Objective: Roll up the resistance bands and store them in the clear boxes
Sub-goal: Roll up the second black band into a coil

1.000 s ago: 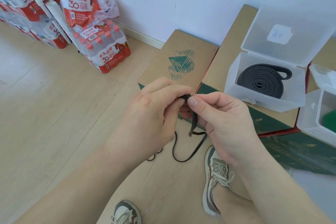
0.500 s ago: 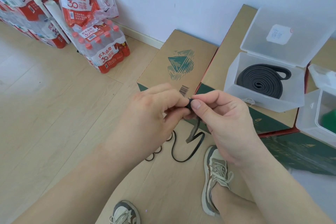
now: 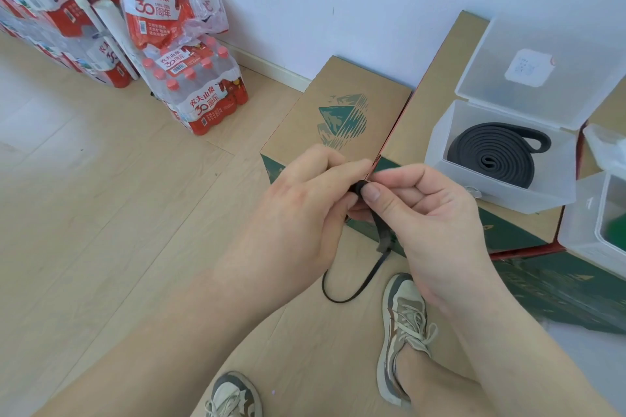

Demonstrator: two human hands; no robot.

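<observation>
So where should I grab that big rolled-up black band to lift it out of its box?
Probably from straight above: the clear box is open, with its lid tipped back. The rolled band lies flat, so pinch across the coil's outer sides, catching the loose loop at its far-right end so it doesn't unroll.

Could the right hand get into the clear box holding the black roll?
Probably yes: the clear box stands beside the right hand, lid up, nothing between; but that hand pinches the thin black band.

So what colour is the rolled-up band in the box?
Dark grey-black. The rolled band in the clear box shows best in the head view.
</observation>
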